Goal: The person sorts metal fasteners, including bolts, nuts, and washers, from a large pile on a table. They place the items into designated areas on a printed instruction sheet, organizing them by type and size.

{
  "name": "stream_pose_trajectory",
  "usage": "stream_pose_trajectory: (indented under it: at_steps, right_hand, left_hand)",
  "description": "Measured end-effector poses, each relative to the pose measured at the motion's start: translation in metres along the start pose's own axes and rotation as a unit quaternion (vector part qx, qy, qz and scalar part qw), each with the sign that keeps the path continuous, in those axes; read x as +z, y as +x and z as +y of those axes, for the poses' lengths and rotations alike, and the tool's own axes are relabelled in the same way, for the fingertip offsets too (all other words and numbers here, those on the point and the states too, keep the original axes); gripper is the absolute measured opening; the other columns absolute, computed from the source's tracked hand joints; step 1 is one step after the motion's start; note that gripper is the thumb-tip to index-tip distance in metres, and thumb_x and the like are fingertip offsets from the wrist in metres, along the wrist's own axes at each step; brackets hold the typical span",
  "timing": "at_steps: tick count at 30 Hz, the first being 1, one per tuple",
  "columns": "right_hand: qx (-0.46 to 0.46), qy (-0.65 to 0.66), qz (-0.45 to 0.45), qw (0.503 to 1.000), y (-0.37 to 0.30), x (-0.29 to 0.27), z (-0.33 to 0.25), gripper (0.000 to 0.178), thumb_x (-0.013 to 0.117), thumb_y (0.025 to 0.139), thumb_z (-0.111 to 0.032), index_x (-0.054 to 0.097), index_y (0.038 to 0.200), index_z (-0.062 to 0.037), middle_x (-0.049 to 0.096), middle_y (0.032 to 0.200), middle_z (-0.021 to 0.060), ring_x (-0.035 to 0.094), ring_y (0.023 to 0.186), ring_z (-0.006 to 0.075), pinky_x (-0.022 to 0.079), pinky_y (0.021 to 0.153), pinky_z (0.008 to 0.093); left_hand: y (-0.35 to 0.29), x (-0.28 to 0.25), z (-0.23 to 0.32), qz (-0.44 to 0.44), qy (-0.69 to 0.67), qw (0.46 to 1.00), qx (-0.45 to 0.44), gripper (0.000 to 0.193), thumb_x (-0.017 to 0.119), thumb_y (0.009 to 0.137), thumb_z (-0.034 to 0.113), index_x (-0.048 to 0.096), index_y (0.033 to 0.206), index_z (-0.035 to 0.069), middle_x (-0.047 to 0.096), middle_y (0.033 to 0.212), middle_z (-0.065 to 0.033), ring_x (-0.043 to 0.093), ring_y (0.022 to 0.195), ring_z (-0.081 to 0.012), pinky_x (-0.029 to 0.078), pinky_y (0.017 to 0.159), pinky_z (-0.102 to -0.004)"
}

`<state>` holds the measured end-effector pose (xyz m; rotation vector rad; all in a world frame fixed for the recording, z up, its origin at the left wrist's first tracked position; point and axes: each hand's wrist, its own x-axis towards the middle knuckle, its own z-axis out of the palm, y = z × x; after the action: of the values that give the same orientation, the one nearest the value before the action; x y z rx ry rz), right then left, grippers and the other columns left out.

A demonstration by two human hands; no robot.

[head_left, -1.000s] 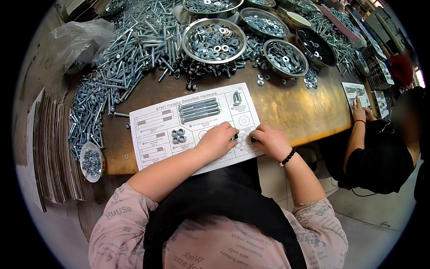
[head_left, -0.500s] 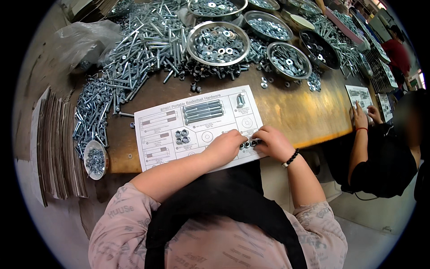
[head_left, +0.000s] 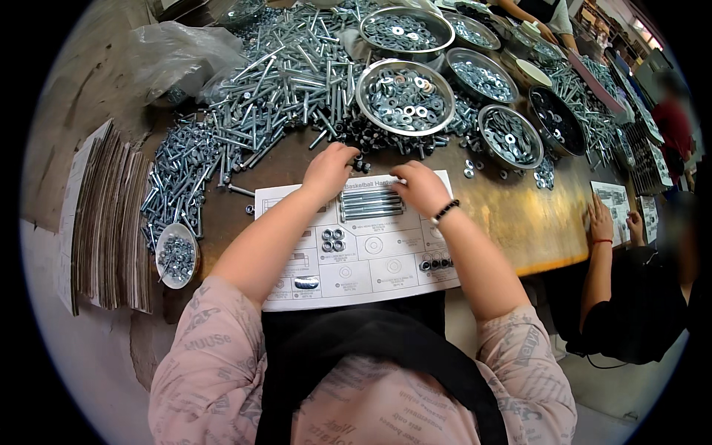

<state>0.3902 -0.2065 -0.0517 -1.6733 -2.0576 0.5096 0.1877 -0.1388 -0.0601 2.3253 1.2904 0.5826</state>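
A white printed hardware card (head_left: 356,295) lies at the table's near edge. Beyond its far edge my left hand (head_left: 331,170) reaches toward dark loose nuts (head_left: 361,162), fingers partly bent. Above the card's upper part is my right hand (head_left: 421,188), thumb and fingers slightly apart beside a row of long bolts (head_left: 372,202). Nothing can be made out in either hand; the fingertips are small. Several silver nuts (head_left: 333,239) sit in a block on the card. Dark-centred nuts (head_left: 436,263) form a row at its lower right. A shiny piece (head_left: 305,282) lies lower left.
A big bolt heap (head_left: 289,81) spreads beyond the card. Steel bowls of washers (head_left: 405,96) stand at the far right. Left are a white bowl of small hardware (head_left: 178,256) and stacked cards (head_left: 104,222). A co-worker's hand (head_left: 601,219) rests on another card, right.
Both my hands have left the dark-centred nuts at the card's lower right and moved away from me, the left farthest, to the loose nuts. The view has shifted.
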Motion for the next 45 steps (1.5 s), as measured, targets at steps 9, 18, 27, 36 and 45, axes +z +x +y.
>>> stream_pose_trajectory:
  at_steps: [9,18,27,36,45]
  right_hand:
    - [0.052,-0.082,-0.043,0.994,0.069,0.047,-0.027,0.026,0.063,0.074,-0.021,0.060,0.096,-0.0070,0.057,0.096,0.0145,0.057,0.091,0.0302,0.047,0.079,0.0371]
    - [-0.013,0.016,-0.063,0.998,0.071,0.041,-0.007,0.022,0.061,0.076,-0.022,0.065,0.096,-0.0129,0.059,0.097,0.0128,0.056,0.092,0.0301,0.045,0.081,0.0380]
    - [-0.054,-0.033,-0.035,0.997,0.073,0.043,0.001,0.034,0.065,0.071,-0.014,0.058,0.104,-0.0088,0.056,0.098,0.0132,0.055,0.093,0.0300,0.045,0.080,0.0378]
    - [-0.018,-0.027,-0.043,0.999,0.079,0.051,-0.030,0.035,0.067,0.071,-0.014,0.058,0.104,-0.0105,0.055,0.096,0.0115,0.055,0.090,0.0298,0.046,0.079,0.0372]
    - [0.001,-0.060,-0.063,0.996,0.080,0.057,-0.021,0.027,0.063,0.074,-0.014,0.056,0.100,-0.0105,0.054,0.100,0.0131,0.055,0.095,0.0312,0.046,0.080,0.0395]
  left_hand:
    - [0.017,0.000,-0.016,-0.068,0.107,0.991,0.036,0.026,0.064,0.072,0.013,0.061,0.098,0.009,0.054,0.102,-0.0090,0.053,0.097,-0.0281,0.044,0.083,-0.0375]
    - [0.012,-0.017,-0.027,-0.095,0.211,0.972,0.034,0.024,0.059,0.076,0.014,0.061,0.099,0.010,0.056,0.092,-0.0101,0.056,0.087,-0.0285,0.046,0.074,-0.0395]
    - [0.009,-0.006,-0.034,0.032,0.031,0.996,-0.079,0.043,0.070,0.068,0.017,0.057,0.108,0.010,0.050,0.108,-0.0124,0.053,0.098,-0.0315,0.045,0.084,-0.0390]
    - [0.011,-0.012,-0.042,-0.051,0.028,0.997,-0.056,0.037,0.067,0.071,0.019,0.058,0.107,0.016,0.053,0.098,-0.0096,0.054,0.096,-0.0278,0.045,0.081,-0.0363]
    - [0.007,-0.003,-0.039,-0.033,0.049,0.997,-0.043,0.030,0.063,0.075,0.021,0.058,0.104,0.016,0.053,0.098,-0.0098,0.055,0.093,-0.0296,0.046,0.079,-0.0388]
